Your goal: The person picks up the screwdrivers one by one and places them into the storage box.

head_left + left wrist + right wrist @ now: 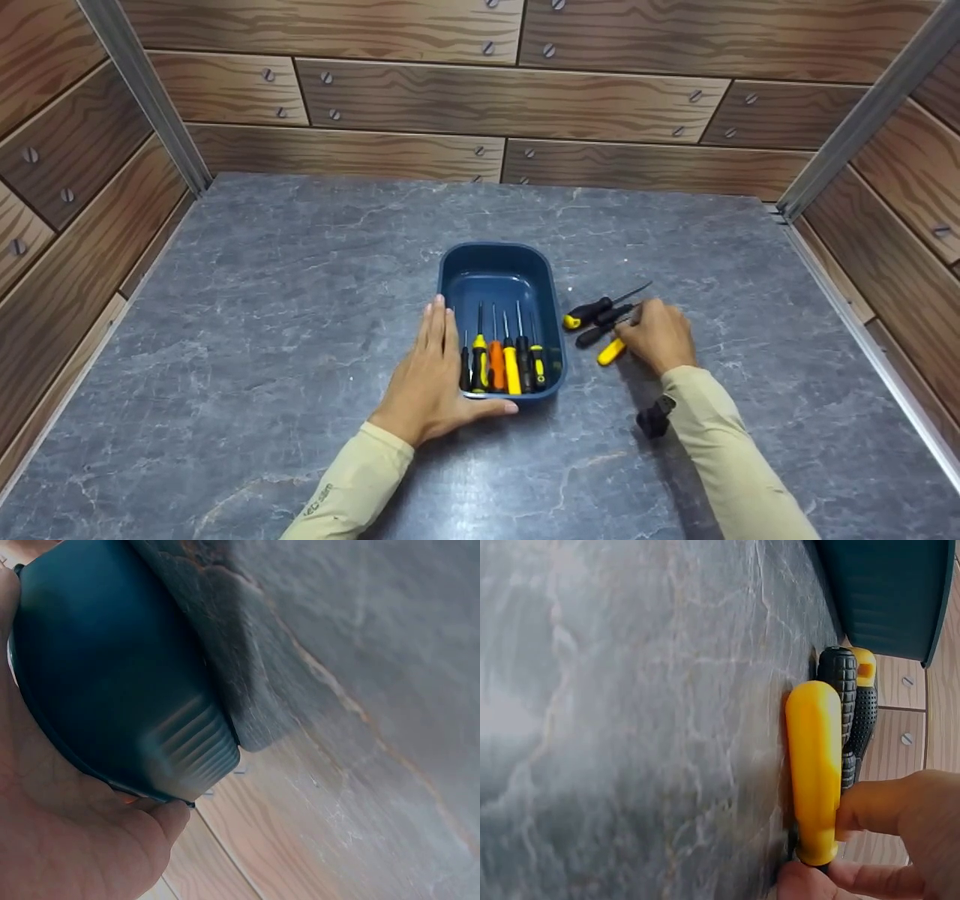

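Fingers [870, 806] of right hand [658, 335] pinched round yellow-handled screwdriver [611, 351], thumb below and forefinger above where handle met shaft; gripped there, likely, so as to lift it clear of the two beside it. Lay on table [262, 300] just right of tray [501, 259], touching black-handled screwdriver [600, 330]; black-and-yellow screwdriver [592, 311] next beyond, tips aimed away and rightward. Looked plain in right wrist view: smooth, glossy yellow handle [814, 765], rounded butt, no ribbing, against knurled black grip [840, 675] of neighbour.

Left hand [431, 375] flat against tray's left wall, fingers straight and together, thumb hooked round near corner; braced so, seemingly, to keep tray from sliding. Seen from left wrist as palm [67, 840] pressed to dark blue wall [112, 675], ribbed at the corner.

Held five screwdrivers [501, 364] in a row, handles toward person, shafts pointing away, far half bare.
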`<state>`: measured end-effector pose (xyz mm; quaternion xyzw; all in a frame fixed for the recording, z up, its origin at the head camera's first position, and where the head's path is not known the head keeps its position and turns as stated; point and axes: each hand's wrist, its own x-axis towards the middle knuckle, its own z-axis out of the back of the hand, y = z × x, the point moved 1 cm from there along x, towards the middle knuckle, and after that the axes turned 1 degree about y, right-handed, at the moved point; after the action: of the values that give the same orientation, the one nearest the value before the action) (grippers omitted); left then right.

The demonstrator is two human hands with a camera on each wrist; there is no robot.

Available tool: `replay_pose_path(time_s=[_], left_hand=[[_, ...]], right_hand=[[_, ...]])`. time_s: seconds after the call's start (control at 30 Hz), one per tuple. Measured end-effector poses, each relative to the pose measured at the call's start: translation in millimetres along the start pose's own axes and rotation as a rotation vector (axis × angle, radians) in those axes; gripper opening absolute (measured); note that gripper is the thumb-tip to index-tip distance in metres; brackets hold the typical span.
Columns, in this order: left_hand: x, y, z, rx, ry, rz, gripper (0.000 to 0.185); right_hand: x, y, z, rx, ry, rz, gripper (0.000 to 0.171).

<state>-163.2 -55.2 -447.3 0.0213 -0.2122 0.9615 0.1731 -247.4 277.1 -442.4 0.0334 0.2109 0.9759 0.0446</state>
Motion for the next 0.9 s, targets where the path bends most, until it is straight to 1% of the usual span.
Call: replay_pose_path(time_s=[0.2,0.4,0.57,0.67,0.9], left_hand=[[0.2,-0.3,-0.3,-0.022,0.008,0.011,0.145],[-0.3,0.4,-1.2,-0.023,-0.003,0.012,0.145],[-0.1,0.4,-0.4,-0.027,-0.003,0.007,0.145],[0.3,0.3,-0.1,-0.032,-0.001,0.003,0.145],[-0.3,0.5,-0.7,-0.01,-0.009,-0.006,0.147]], right_hand=[[-1,-2,5,0.023,0.03,-0.028,0.018],[-3,6,14,0.048,0.002,-0.015,0.021],[-6,22,23,0.068,-0.009,0.018,0.027],[-8,34,27,0.081,-0.017,0.054,0.029],[-12,70,28,0.14,-0.045,0.151,0.026]])
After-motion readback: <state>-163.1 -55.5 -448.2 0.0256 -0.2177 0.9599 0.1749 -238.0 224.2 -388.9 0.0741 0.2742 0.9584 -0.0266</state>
